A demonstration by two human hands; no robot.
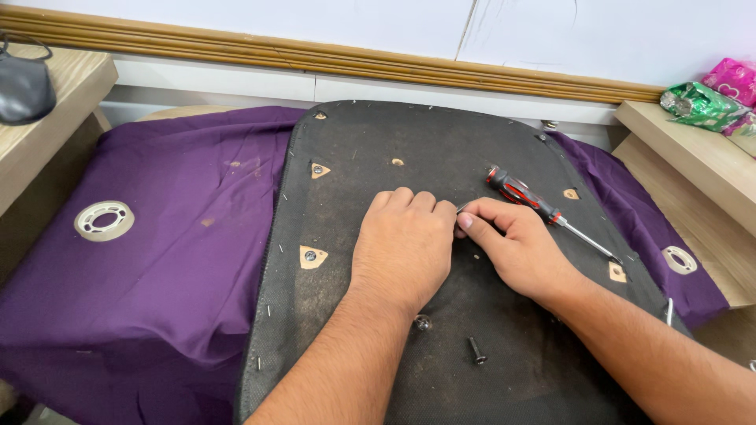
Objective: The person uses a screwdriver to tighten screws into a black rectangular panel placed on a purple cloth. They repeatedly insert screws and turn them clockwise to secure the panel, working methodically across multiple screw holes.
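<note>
A black fabric-covered seat panel (378,149) lies face down on a purple cloth (157,260). My left hand (402,244) rests palm down on the panel's middle, fingers curled. My right hand (512,244) sits beside it, thumb and finger pinching a small thin metal piece (463,207) at the left hand's fingertips. A red and black screwdriver (543,211) lies on the panel just beyond my right hand. A loose black bolt (477,351) and a round metal fitting (423,322) lie on the panel between my forearms.
A tape roll (104,219) lies on the cloth at left, another ring (679,259) at right. Wooden shelves flank both sides; a black pouch (24,86) sits on the left one, green (697,105) and pink (732,79) packets on the right one. A wall runs behind.
</note>
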